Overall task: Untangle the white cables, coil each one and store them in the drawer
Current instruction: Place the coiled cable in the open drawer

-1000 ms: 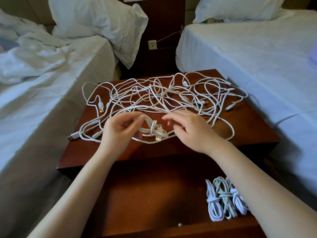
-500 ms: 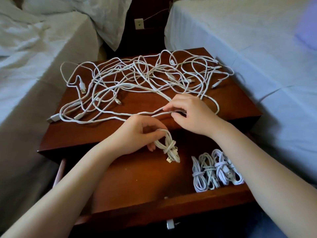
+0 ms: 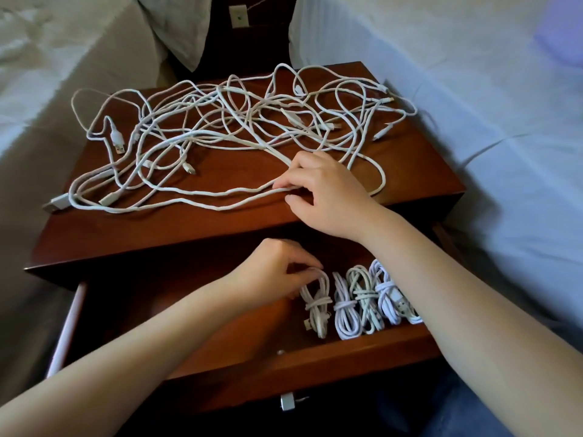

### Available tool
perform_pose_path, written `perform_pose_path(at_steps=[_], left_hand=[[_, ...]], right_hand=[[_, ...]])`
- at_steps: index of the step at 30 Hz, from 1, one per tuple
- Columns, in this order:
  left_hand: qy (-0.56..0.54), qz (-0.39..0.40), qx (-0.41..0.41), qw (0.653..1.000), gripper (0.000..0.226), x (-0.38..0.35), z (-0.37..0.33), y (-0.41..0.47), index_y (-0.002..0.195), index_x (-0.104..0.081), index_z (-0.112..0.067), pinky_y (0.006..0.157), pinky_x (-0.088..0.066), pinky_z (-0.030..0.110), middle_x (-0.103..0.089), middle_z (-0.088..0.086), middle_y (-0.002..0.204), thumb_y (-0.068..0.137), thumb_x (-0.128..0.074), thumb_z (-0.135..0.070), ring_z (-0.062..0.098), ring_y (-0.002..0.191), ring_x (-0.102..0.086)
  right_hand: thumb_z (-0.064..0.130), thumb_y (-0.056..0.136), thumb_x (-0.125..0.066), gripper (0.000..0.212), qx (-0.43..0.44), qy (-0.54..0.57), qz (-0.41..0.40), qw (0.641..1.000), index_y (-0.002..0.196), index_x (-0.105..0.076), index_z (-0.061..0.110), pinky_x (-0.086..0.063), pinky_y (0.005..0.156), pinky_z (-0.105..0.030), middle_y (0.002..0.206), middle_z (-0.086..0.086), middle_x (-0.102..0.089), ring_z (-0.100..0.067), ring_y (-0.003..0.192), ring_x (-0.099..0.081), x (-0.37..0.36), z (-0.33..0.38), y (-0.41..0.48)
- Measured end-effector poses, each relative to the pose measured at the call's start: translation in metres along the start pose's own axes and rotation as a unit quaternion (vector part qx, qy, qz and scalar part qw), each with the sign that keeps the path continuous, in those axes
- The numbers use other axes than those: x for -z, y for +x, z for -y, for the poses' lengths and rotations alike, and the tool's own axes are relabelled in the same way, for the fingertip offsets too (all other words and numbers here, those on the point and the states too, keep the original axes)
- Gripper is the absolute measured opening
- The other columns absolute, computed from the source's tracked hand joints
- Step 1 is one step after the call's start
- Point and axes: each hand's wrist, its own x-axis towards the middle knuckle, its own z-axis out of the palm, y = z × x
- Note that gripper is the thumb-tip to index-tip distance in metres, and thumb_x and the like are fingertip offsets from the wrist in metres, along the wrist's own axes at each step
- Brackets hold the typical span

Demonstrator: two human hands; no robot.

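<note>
A tangle of white cables (image 3: 227, 134) spreads over the top of the wooden nightstand (image 3: 176, 225). Below it the drawer (image 3: 239, 357) stands pulled out. My left hand (image 3: 271, 272) reaches into the drawer and pinches the top loop of a coiled white cable (image 3: 317, 305), which rests on the drawer floor. Three more coiled cables (image 3: 366, 301) lie in a row right beside it, partly hidden by my right forearm. My right hand (image 3: 321, 190) rests on the nightstand top, its fingertips pinching a loose strand of the tangle near the front edge.
A bed with rumpled white bedding (image 3: 47, 74) flanks the nightstand on the left, another bed (image 3: 473, 89) on the right. A wall outlet (image 3: 238, 15) sits behind, between the beds. The drawer's metal handle (image 3: 287, 402) sticks out at the front.
My left hand has carried the coiled cable from the nightstand top down into the drawer and set it beside the other coils. My right hand took hold of a strand on the top.
</note>
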Motion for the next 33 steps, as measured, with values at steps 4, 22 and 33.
perform_pose_path(at_steps=[4,22,33], left_hand=[[0.009,-0.048,-0.032,0.998,0.016,-0.017,0.007,0.001,0.096,-0.077,-0.012,0.073,-0.045,0.009,-0.067,-0.003,0.083,0.083,-0.071,-0.018,0.004,0.075,-0.061],[0.036,0.033,-0.076,0.996,0.013,-0.002,0.012,-0.004,0.096,-0.076,-0.009,0.068,-0.04,0.001,-0.057,-0.02,0.08,0.085,-0.071,-0.015,-0.017,0.072,-0.055],[0.054,0.033,-0.1,0.993,0.018,-0.003,0.007,-0.003,0.095,-0.076,-0.006,0.067,-0.04,0.001,-0.068,0.002,0.08,0.086,-0.066,-0.017,-0.002,0.072,-0.054]], right_hand=[[0.015,0.085,-0.061,0.024,0.006,-0.006,-0.006,1.0,0.106,-0.073,0.016,-0.05,0.078,-0.041,0.094,0.001,-0.059,-0.02,0.095,-0.052,-0.002,0.001,0.0],[0.014,0.087,-0.061,0.023,0.0,-0.021,-0.004,1.0,0.106,-0.073,0.016,-0.048,0.08,-0.038,0.096,0.0,-0.06,-0.021,0.095,-0.052,-0.001,0.003,0.0],[0.014,0.088,-0.062,0.023,-0.012,-0.027,0.004,1.0,0.108,-0.073,0.017,-0.034,0.091,-0.026,0.096,-0.001,-0.059,-0.021,0.097,-0.052,0.0,0.004,-0.001]])
